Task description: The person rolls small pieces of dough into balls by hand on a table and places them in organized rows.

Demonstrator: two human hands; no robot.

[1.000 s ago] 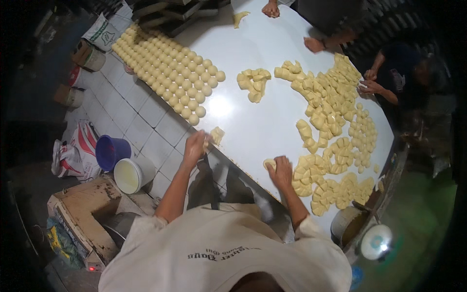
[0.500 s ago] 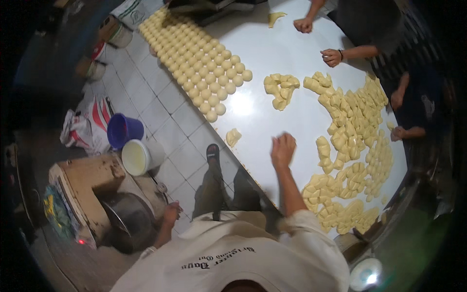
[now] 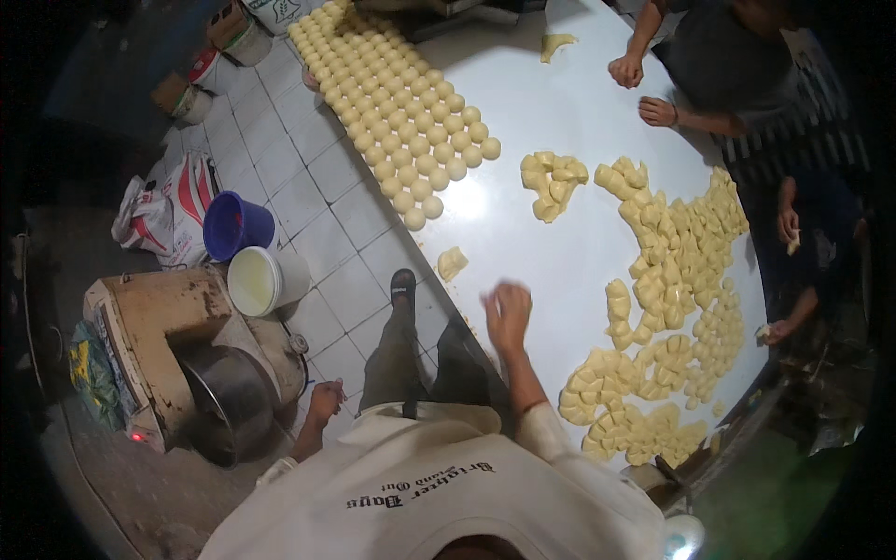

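My right hand (image 3: pixel 507 315) is cupped, fingers curled downward, over the white table near its front edge; what is under the fingers, if anything, is hidden. Left of it lies a small loose piece of pale yellow dough (image 3: pixel 453 263). Away from the table, my left hand (image 3: pixel 327 399) hangs low beside the steel mixer bowl (image 3: pixel 229 392), fingers loosely apart and nothing seen in them. Rows of round dough balls (image 3: pixel 420 140) cover the far left of the table (image 3: pixel 495 243). Cut dough lumps (image 3: pixel 667 271) spread over its right side, with a smaller cluster of lumps (image 3: pixel 553 185) nearer the middle.
Across the table are a co-worker's two hands (image 3: pixel 644 91); another person's hands (image 3: pixel 784 327) are at the right edge. Dark trays (image 3: pixel 457 17) jut over the far end. On the floor stand a purple bucket (image 3: pixel 238 227), a white bucket (image 3: pixel 271 280) and white sacks (image 3: pixel 168 215).
My right hand has moved left and a little nearer to me over the table. The person at the right edge has spread their hands apart, with small dough pieces in them. The view has shifted slightly.
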